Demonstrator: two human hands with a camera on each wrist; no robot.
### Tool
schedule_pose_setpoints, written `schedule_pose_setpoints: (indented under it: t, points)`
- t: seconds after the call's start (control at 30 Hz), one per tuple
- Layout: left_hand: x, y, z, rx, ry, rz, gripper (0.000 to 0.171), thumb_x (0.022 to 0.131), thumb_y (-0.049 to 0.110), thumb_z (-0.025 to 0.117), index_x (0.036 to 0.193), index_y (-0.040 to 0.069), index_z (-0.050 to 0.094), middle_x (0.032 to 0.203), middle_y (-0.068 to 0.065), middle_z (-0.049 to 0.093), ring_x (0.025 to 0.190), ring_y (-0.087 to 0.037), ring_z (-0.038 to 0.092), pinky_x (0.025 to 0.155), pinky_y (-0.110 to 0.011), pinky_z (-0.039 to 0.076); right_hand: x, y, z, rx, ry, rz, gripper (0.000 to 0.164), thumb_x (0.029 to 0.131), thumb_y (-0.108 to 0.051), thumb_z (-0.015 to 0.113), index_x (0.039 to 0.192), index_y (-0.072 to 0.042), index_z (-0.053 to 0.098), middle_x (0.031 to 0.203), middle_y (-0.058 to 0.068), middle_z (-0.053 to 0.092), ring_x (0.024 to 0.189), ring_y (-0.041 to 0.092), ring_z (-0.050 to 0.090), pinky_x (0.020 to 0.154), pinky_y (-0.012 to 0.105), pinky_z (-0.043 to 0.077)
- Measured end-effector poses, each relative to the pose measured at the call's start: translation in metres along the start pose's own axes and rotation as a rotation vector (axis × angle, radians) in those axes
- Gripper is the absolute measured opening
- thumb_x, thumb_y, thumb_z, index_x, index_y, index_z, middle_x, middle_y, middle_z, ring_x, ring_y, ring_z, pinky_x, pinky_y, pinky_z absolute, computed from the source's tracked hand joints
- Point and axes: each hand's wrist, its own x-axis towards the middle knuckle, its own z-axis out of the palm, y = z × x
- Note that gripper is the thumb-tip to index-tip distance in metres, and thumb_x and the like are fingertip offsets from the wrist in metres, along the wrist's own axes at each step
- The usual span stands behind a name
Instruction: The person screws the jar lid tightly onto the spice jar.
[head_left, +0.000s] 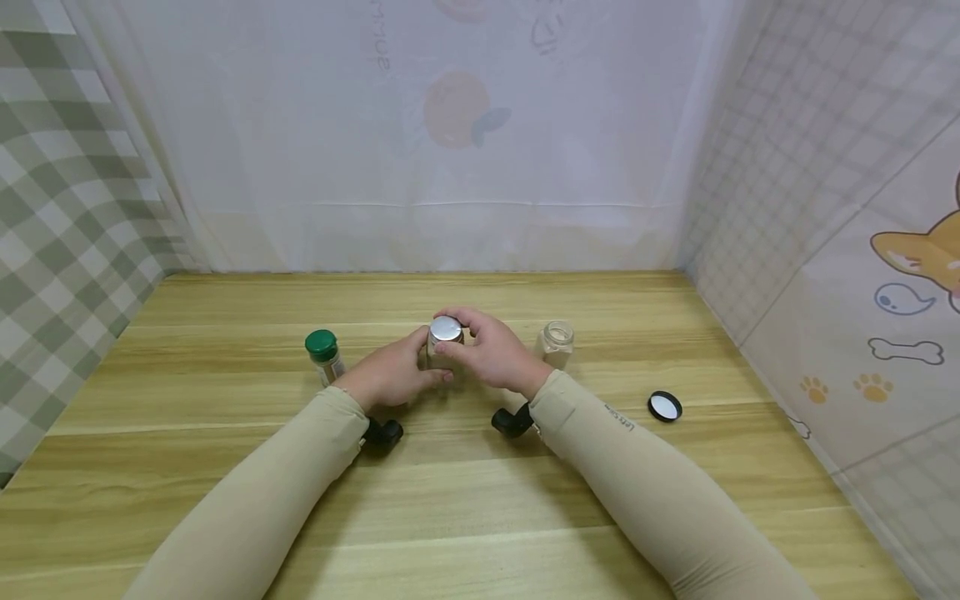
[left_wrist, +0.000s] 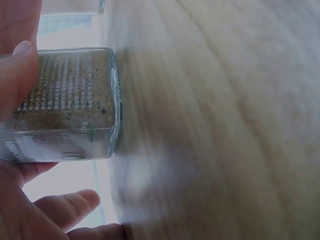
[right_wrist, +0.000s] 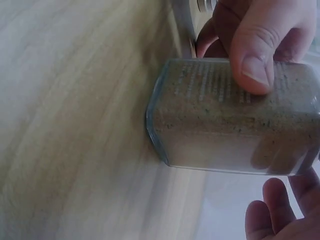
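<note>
A square glass spice jar (head_left: 446,335) with a shiny silver top stands between both hands in the head view. Brownish powder with dark flecks shows through its printed sides in the left wrist view. My left hand (head_left: 393,367) holds the jar from the left, its thumb across the near face. From the right, my right hand (head_left: 491,346) grips it high up, with fingers behind the silver top and thumb in front. The jar's base (right_wrist: 157,115) is close to the tabletop; whether it touches is unclear.
On the left stands a spice bottle (head_left: 324,354) with a green cap, close to my left wrist. An uncapped glass jar (head_left: 557,340) is behind my right wrist. Farther right, a black lid (head_left: 664,406) lies with its white inside up. Printed cloths enclose the wooden table (head_left: 450,517).
</note>
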Motion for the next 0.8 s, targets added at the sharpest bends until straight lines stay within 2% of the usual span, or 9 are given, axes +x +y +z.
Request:
schedule_pose_setpoints:
  t: [0.17,0.37,0.53,0.8]
  points:
    - [0.0004,-0.0014,0.0012,0.016,0.016,0.006,0.081,0.100,0.051,0.070,0.166,0.035,0.026,0.164,-0.012,0.045,0.132,-0.035,0.057,0.114,-0.062,0.043,-0.0007,0.0012,0.0023,0.029,0.033,-0.003,0.045,0.101,-0.026,0.075,0.142,-0.013,0.063,0.139,0.004,0.069,0.135,0.025,0.057,0.118,0.054,0.040]
    - [0.0011,-0.0020,0.0018,0.018,0.027,0.036,0.081,0.101,0.048,0.070,0.166,0.032,0.026,0.164,-0.011,0.046,0.145,-0.038,0.050,0.118,-0.063,0.040,-0.0005,0.0028,0.0052,0.025,0.055,-0.010,0.048,0.100,-0.026,0.076,0.143,-0.011,0.063,0.141,0.005,0.067,0.135,0.025,0.057,0.117,0.053,0.040]
    - [0.0007,-0.0016,0.0017,0.008,0.027,0.046,0.080,0.101,0.047,0.070,0.166,0.030,0.026,0.164,-0.011,0.046,0.147,-0.038,0.048,0.119,-0.063,0.039,-0.0013,0.0010,0.0061,0.028,0.065,-0.003,0.047,0.100,-0.026,0.076,0.143,-0.012,0.063,0.140,0.005,0.068,0.133,0.025,0.057,0.116,0.052,0.041]
    - [0.0001,-0.0020,0.0012,0.005,0.021,0.045,0.079,0.101,0.048,0.069,0.166,0.032,0.027,0.164,-0.010,0.045,0.137,-0.033,0.054,0.115,-0.061,0.043,-0.0023,0.0004,0.0071,0.001,0.043,-0.018,0.047,0.103,-0.025,0.072,0.145,-0.009,0.059,0.137,0.007,0.067,0.119,0.024,0.059,0.104,0.045,0.047]
